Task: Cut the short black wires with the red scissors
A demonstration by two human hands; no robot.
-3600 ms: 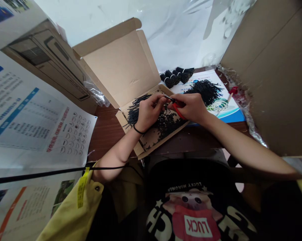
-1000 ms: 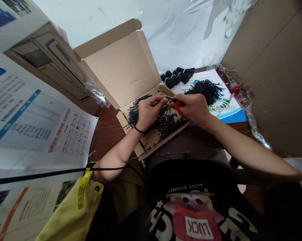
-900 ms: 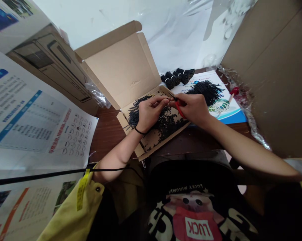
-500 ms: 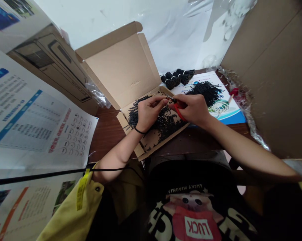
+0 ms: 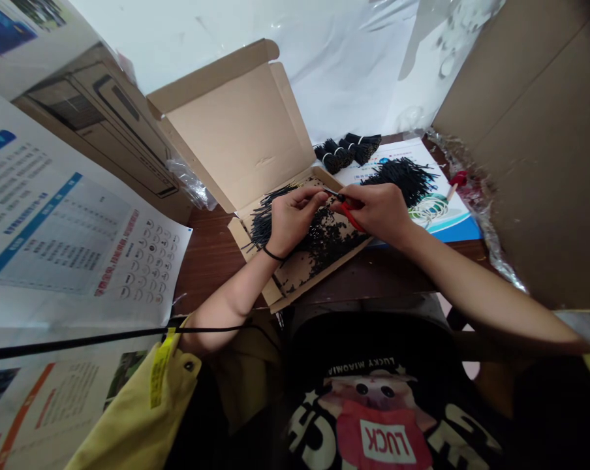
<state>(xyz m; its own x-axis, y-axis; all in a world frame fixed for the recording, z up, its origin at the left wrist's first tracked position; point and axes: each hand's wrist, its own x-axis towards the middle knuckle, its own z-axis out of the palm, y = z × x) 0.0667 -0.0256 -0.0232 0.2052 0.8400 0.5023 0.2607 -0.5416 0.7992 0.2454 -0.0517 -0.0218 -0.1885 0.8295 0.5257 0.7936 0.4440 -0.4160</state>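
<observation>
Over an opened cardboard box (image 5: 295, 287), my left hand (image 5: 295, 219) is closed in a pinch; what sits between its fingertips is too small to make out. Red-handled scissors (image 5: 352, 215) are gripped in my right hand (image 5: 380, 207), their blades pointing at the left fingertips. Inside the box, a heap of thin black strips (image 5: 265, 219) lies to the left, partly covered by my left hand. Small black clippings (image 5: 331, 245) are scattered over the box floor below both hands.
Several banded black bundles (image 5: 356, 150) lie behind the box. A loose black pile (image 5: 405, 179) and whitish rubber bands (image 5: 429, 210) rest on a printed sheet (image 5: 464, 225) at right. Cardboard (image 5: 534, 163) walls the right side; printed paper (image 5: 79, 222) stands left.
The right hand and scissors have shifted very slightly at the left fingertips. Otherwise both hands keep nearly the same place and grip.
</observation>
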